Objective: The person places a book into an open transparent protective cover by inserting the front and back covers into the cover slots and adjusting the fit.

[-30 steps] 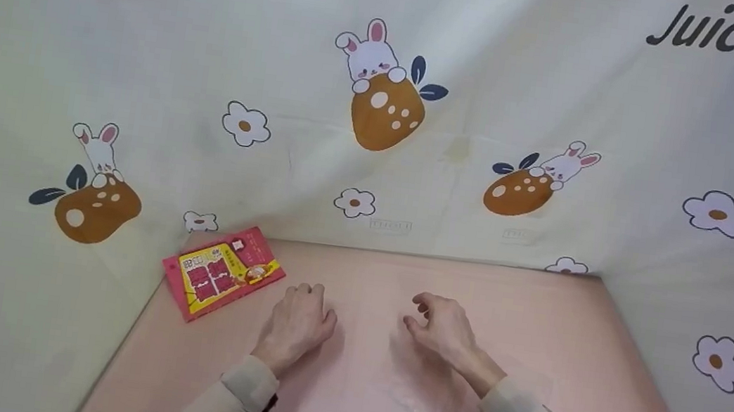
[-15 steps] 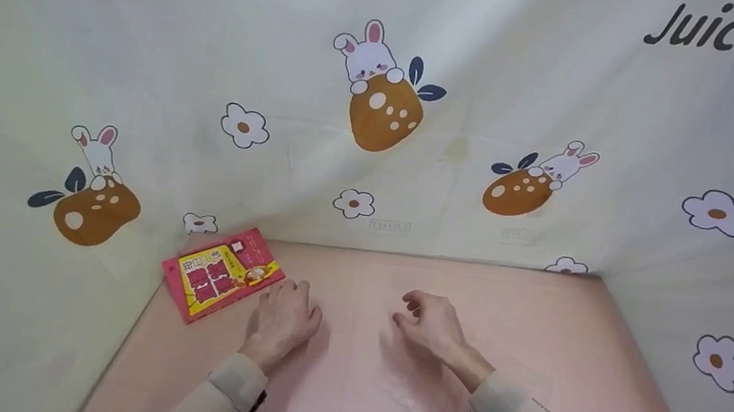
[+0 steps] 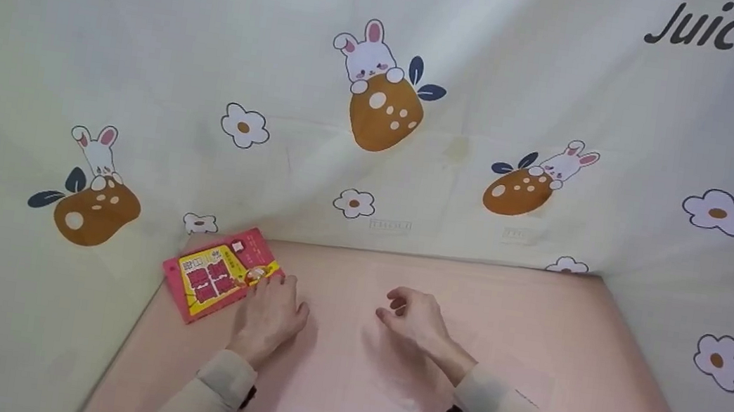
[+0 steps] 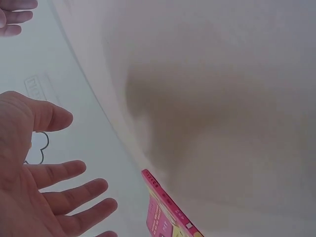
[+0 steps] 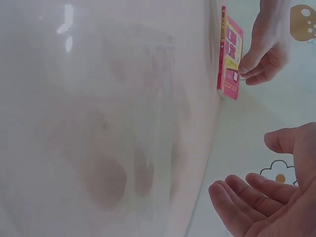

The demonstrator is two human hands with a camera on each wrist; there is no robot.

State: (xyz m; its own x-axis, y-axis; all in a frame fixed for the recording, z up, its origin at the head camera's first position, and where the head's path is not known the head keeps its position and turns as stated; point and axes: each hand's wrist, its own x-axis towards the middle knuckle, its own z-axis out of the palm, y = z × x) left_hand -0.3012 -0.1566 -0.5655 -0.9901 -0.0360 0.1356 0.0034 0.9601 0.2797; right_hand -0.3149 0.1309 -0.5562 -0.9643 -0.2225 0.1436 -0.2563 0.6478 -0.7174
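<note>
A thin pink-and-yellow book-like item (image 3: 208,277) lies flat at the back left of the table. My left hand (image 3: 271,317) hovers over its right corner in the head view, palm down with fingers extended. The left wrist view shows that hand (image 4: 34,173) with fingers spread and apart from the item (image 4: 168,212). To the right, my right hand (image 3: 419,323) hangs above the table, its fingers loosely bent and holding nothing. In the right wrist view a clear plastic sheet or bag (image 5: 153,94) lies beneath the right hand (image 5: 276,192); which of the two cannot be told.
The pink tabletop (image 3: 341,401) ends against a pale cloth wall (image 3: 300,69) printed with rabbits, fruit and flowers. Similar cloth rises on the left and right sides. Faint clear plastic (image 3: 521,382) also shows beside the right sleeve.
Both hands have drifted left. The left hand has come from beside the pink item to over its right corner. The pink item has not moved.
</note>
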